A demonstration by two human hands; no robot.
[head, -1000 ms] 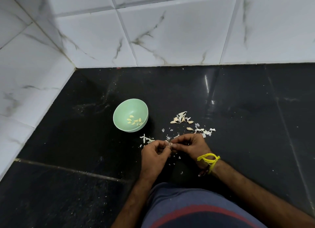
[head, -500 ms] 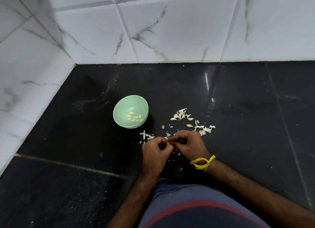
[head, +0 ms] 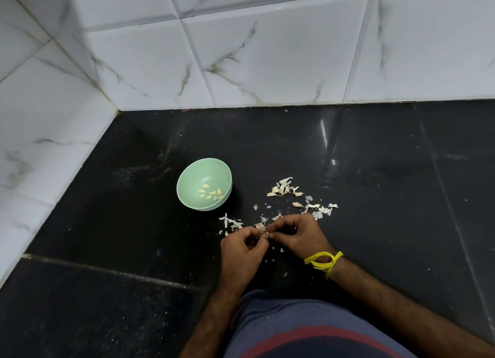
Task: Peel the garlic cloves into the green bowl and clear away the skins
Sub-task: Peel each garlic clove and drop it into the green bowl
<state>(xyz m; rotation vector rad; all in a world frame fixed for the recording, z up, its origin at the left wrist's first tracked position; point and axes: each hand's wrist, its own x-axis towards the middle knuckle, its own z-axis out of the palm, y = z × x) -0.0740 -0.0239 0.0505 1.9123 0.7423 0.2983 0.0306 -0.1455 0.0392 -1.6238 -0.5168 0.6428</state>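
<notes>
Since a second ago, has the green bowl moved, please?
No. The green bowl keeps its place relative to the skins on the black floor; only the camera shifted.

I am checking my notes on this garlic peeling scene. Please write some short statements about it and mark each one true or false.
1. The green bowl holds peeled cloves. True.
2. The bowl stands to the right of both hands. False: it is to their left, farther away.
3. Both hands, left and right, pinch one garlic clove. True.
4. The skins are already cleared. False: they lie on the black counter.
</notes>
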